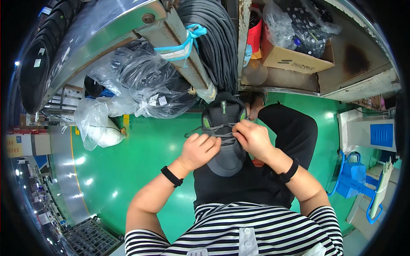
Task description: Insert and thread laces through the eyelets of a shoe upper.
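A dark grey sneaker (pixel 226 164) rests on my lap, its toe toward me and its opening away from me, with bright green patches on both sides. Grey shoelaces (pixel 218 127) cross its tongue (pixel 224 112), and a loose end sticks out to the left. On the left side of the lacing, my left hand (pixel 200 151) is closed, its fingertips pinched at the lace by the eyelets. My right hand (pixel 253 138) pinches the lace on the right side, thumb and forefinger together. Fingers partly hide the eyelets beneath them.
A thick bundle of dark cords (pixel 209 38) hangs beyond the shoe, beside a metal bench leg (pixel 177 38) tied with blue strips. Clear plastic bags (pixel 149 81) lie under the bench. A cardboard box (pixel 294 57) sits on the shelf at right; a blue-framed stool-like object (pixel 352 181) stands right.
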Demonstrator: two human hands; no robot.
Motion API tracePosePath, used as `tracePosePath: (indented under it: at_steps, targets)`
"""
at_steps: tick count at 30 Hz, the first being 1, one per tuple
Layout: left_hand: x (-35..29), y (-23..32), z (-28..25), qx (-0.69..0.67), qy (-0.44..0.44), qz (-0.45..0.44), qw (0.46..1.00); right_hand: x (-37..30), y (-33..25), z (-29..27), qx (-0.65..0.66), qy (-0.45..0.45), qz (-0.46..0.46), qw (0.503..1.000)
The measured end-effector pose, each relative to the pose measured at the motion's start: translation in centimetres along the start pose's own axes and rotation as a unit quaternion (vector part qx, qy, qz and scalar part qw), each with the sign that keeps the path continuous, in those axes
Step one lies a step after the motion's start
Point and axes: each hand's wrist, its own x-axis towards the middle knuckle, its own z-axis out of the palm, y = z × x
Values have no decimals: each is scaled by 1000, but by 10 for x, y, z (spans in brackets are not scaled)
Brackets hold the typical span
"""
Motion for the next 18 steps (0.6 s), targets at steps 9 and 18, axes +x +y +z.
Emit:
tracePosePath:
  at_steps: [9,18]
  targets:
    - [-56,16,20,-142,-20,-172,975,-18,26,-27,136,-136,166,967]
    - [-57,-10,-21,-571,153,-495,637,-23,20,12,144,88,69,983]
